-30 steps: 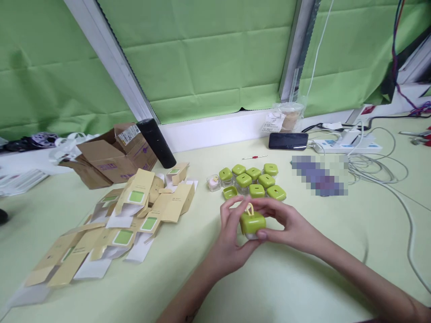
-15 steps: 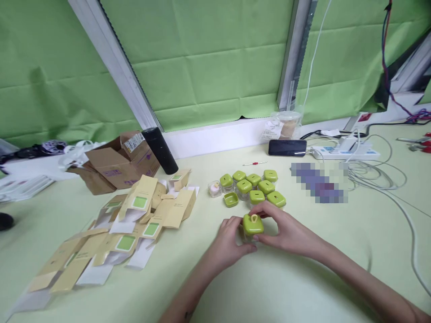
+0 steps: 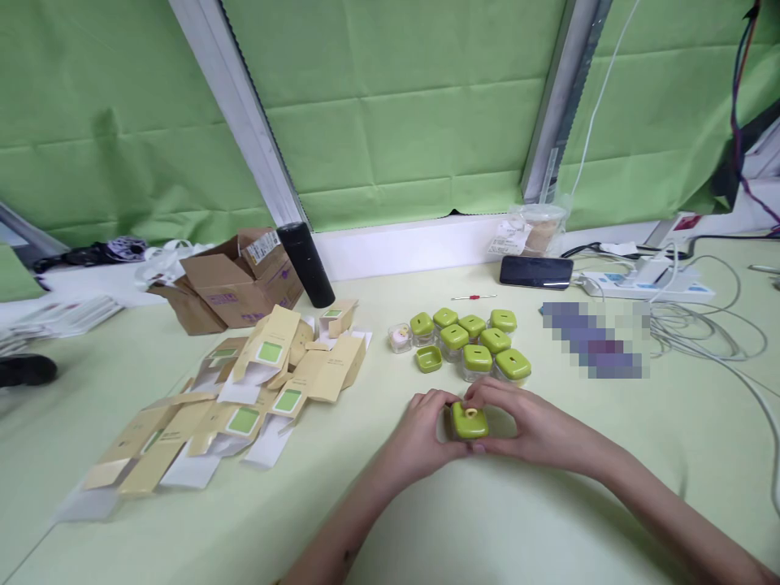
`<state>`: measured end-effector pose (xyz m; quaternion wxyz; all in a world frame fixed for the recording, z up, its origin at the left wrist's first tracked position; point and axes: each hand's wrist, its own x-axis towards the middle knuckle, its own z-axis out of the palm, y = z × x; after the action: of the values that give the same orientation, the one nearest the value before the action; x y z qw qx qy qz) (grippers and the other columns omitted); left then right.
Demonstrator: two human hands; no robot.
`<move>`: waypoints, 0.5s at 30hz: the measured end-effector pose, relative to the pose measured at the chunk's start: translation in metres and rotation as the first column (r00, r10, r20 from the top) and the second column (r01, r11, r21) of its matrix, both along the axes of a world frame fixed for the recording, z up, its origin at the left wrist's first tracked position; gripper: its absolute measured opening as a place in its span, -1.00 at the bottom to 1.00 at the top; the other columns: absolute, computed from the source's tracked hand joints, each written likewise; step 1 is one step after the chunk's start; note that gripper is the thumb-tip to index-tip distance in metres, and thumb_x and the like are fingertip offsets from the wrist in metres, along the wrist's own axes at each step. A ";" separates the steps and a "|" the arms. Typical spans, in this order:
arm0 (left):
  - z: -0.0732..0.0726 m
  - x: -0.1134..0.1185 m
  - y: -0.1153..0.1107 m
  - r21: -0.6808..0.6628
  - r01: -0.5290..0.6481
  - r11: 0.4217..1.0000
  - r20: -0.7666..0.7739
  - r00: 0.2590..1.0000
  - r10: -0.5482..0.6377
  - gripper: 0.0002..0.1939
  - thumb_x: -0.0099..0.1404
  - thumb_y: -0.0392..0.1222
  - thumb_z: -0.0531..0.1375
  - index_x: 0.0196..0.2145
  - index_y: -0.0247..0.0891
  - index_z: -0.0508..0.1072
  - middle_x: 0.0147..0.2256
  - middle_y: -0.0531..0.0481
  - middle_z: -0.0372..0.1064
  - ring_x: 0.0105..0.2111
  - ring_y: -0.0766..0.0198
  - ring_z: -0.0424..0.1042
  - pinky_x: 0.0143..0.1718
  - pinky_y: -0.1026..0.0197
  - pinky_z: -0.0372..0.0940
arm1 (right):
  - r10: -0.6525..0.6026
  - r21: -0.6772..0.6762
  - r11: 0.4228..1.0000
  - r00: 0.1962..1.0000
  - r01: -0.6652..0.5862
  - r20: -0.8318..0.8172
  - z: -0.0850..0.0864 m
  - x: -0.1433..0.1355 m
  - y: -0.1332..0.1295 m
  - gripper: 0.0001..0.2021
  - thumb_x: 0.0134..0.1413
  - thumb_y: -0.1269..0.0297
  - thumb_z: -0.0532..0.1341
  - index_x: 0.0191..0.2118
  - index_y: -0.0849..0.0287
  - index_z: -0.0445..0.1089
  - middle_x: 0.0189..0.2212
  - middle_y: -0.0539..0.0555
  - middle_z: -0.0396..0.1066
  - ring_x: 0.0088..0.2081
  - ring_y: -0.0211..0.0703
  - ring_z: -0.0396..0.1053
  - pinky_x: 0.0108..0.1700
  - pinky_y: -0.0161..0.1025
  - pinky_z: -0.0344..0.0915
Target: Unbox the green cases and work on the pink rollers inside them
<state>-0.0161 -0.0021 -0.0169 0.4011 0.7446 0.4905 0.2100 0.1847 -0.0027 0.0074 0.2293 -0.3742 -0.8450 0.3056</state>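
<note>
Both hands close round one small clear container with a green lid (image 3: 468, 424); a pale yellow loop sticks up from the lid's top. My left hand (image 3: 422, 436) grips its left side, with the thumb at the near edge. From the right, my right hand (image 3: 536, 424) holds it between thumb and fingers. Just beyond stand several similar green-lidded containers (image 3: 476, 358), each lid with a slot in its top. Beside them lie an upturned loose green lid (image 3: 429, 359) and a clear cup with something pale pink inside (image 3: 400, 338).
Flattened tan cartons (image 3: 244, 418) cover the left of the table. Behind them are an open cardboard box (image 3: 225, 292) and a black cylinder (image 3: 306, 265). A red-handled thin tool (image 3: 474, 297), a phone (image 3: 536, 272), a power strip (image 3: 652, 284) and cables lie toward the back right.
The camera view has shifted, sliding the scene slightly to the right. Both hands still hold the container, and its lid now appears tilted differently, with the loop more foreshortened.
</note>
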 end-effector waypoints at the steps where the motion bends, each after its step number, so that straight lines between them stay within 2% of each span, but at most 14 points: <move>1: 0.000 0.000 0.000 0.001 0.005 1.000 0.003 1.000 -0.005 -0.51 -0.06 -0.14 0.35 -0.14 -0.18 0.35 -0.09 -0.07 0.32 -0.03 0.02 0.22 -0.04 0.07 0.15 | 0.008 0.009 1.000 1.000 -0.008 -0.002 0.000 0.000 0.000 -0.75 -0.01 0.25 0.29 -0.16 0.07 0.35 -0.17 0.06 0.36 -0.16 -0.03 0.37 -0.13 -0.10 0.35; 6: 0.004 -0.001 -0.002 0.029 -0.009 1.000 -0.052 0.999 0.011 -0.48 -0.06 -0.13 0.33 -0.11 -0.18 0.33 -0.12 -0.08 0.28 -0.06 0.01 0.21 -0.05 0.04 0.15 | 0.035 -0.035 0.999 0.999 -0.034 0.025 -0.001 -0.004 0.001 -0.71 0.00 0.29 0.27 -0.11 0.06 0.34 -0.12 0.08 0.33 -0.10 -0.02 0.35 -0.06 -0.06 0.32; 9: 0.007 -0.003 -0.002 0.009 -0.022 1.000 -0.074 0.997 0.023 -0.42 -0.15 -0.10 0.37 -0.13 -0.18 0.34 -0.14 -0.07 0.24 -0.05 -0.02 0.19 -0.05 0.01 0.16 | 0.029 -0.137 0.990 0.997 -0.039 -0.074 -0.004 -0.005 0.005 -0.71 0.08 0.25 0.21 -0.05 0.07 0.31 -0.13 0.08 0.37 -0.11 -0.04 0.36 -0.06 -0.05 0.34; 11: 0.008 -0.003 -0.002 -0.055 -0.021 0.998 0.008 1.000 0.021 -0.43 -0.15 -0.08 0.38 -0.15 -0.18 0.34 -0.14 -0.05 0.23 -0.05 0.01 0.20 -0.08 0.04 0.18 | -0.017 -0.246 0.969 0.980 -0.033 -0.197 -0.005 -0.004 0.008 -0.73 0.12 0.17 0.18 -0.07 0.11 0.31 -0.18 0.09 0.40 -0.17 -0.06 0.40 -0.11 -0.06 0.37; 13: 0.009 -0.002 -0.001 -0.155 -0.002 0.988 0.183 0.983 0.031 -0.43 -0.12 -0.06 0.38 -0.15 -0.22 0.30 -0.16 -0.06 0.26 -0.11 0.09 0.26 -0.13 0.09 0.20 | -0.097 -0.345 0.938 0.939 -0.025 -0.331 -0.004 -0.002 0.011 -0.73 0.14 0.11 0.16 -0.10 0.13 0.30 -0.20 0.10 0.42 -0.18 -0.07 0.42 -0.13 -0.08 0.39; 15: 0.011 -0.001 -0.001 -0.287 0.058 0.956 0.403 0.913 0.065 -0.37 -0.09 -0.02 0.38 -0.11 -0.24 0.23 -0.19 -0.07 0.29 -0.20 0.16 0.33 -0.21 0.14 0.22 | -0.145 -0.395 0.918 0.887 -0.045 -0.439 0.000 0.001 0.012 -0.74 0.14 0.10 0.16 -0.11 0.12 0.30 -0.16 0.11 0.42 -0.12 -0.05 0.41 -0.08 -0.07 0.38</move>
<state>-0.0166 -0.0030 -0.0055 0.6001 0.6156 0.4228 0.2867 0.1858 0.0095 0.0072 0.3505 -0.3515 -0.6775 0.5428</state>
